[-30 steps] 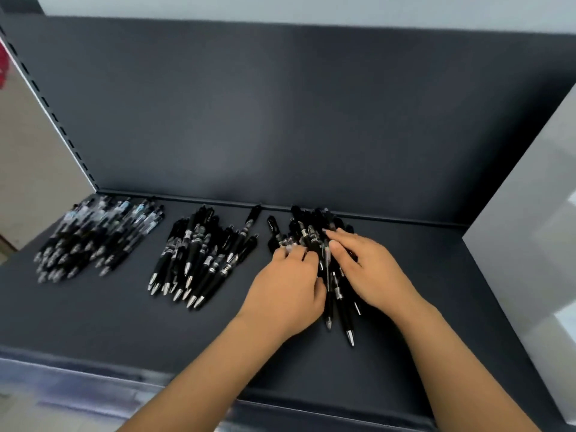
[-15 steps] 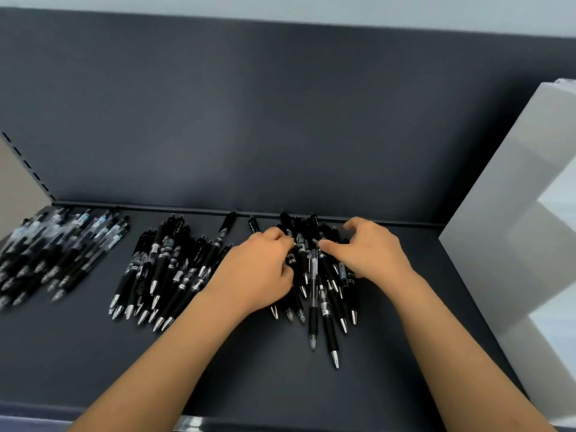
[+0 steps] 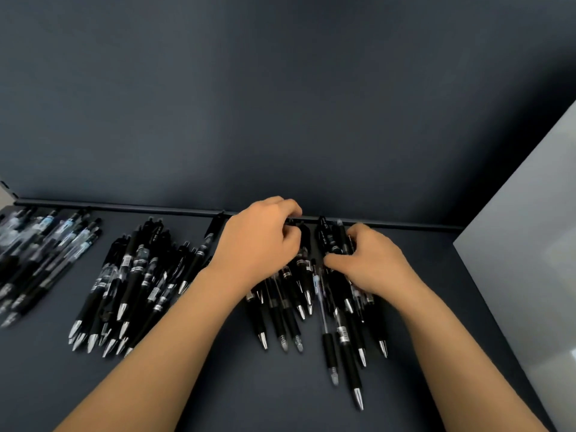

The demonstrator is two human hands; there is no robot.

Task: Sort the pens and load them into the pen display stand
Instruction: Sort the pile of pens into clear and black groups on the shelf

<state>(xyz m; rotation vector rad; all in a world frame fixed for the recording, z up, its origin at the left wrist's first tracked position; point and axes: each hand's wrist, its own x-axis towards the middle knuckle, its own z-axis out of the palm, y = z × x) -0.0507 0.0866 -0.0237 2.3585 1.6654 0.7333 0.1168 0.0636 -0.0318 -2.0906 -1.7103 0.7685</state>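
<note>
Three heaps of black click pens lie on a dark shelf (image 3: 280,394). Both hands are on the right heap (image 3: 330,310), whose silver tips point toward me. My left hand (image 3: 258,244) sits over the heap's back left part with its fingers curled down around pen barrels. My right hand (image 3: 371,263) covers the back right part, its thumb and fingers curled round several barrels. The pens under both palms are hidden. A middle heap (image 3: 137,282) and a left heap (image 3: 40,254) with clearer barrels lie untouched.
A dark back wall (image 3: 280,104) rises right behind the pens, with a low ledge along its foot. A pale grey panel (image 3: 523,260) closes the shelf on the right. Bare shelf surface lies in front of the heaps, toward me.
Both hands have slid farther back over the right heap toward the wall and curled tighter on the pens. The camera has shifted right, pushing the left heap toward the frame's edge.
</note>
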